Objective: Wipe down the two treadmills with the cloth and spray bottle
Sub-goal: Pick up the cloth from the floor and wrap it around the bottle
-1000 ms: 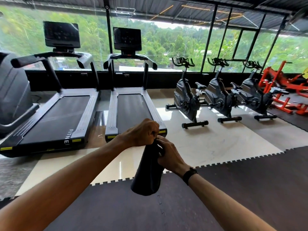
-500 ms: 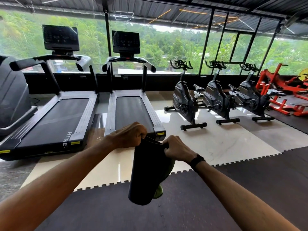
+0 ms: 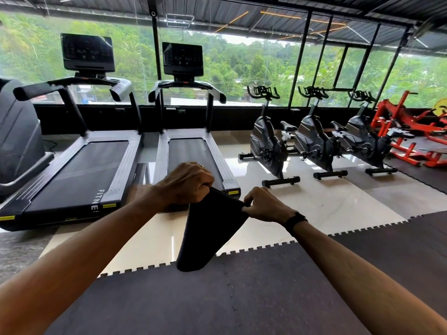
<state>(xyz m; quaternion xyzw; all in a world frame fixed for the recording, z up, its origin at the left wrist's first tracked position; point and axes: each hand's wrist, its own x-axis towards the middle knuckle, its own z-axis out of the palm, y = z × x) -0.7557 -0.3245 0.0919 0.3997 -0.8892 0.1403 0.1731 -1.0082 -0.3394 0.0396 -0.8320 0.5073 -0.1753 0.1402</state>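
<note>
A black cloth (image 3: 208,233) hangs in front of me, stretched by its top edge between both hands. My left hand (image 3: 186,182) grips the left corner in a fist. My right hand (image 3: 263,205) pinches the right corner; a black band sits on that wrist. Two black treadmills stand ahead on the pale floor: the left treadmill (image 3: 79,172) and the right treadmill (image 3: 193,153), each with a dark console screen. No spray bottle is visible now.
Three black exercise bikes (image 3: 271,143) line up to the right of the treadmills, with red-orange equipment (image 3: 411,131) beyond them. A grey machine (image 3: 17,141) stands at far left. Dark interlocking floor mats (image 3: 242,298) lie under me. Glass windows run along the back.
The cloth was bunched between my hands. My hands have drawn apart and spread it wider. A green object seen behind the cloth half a second ago is out of sight.
</note>
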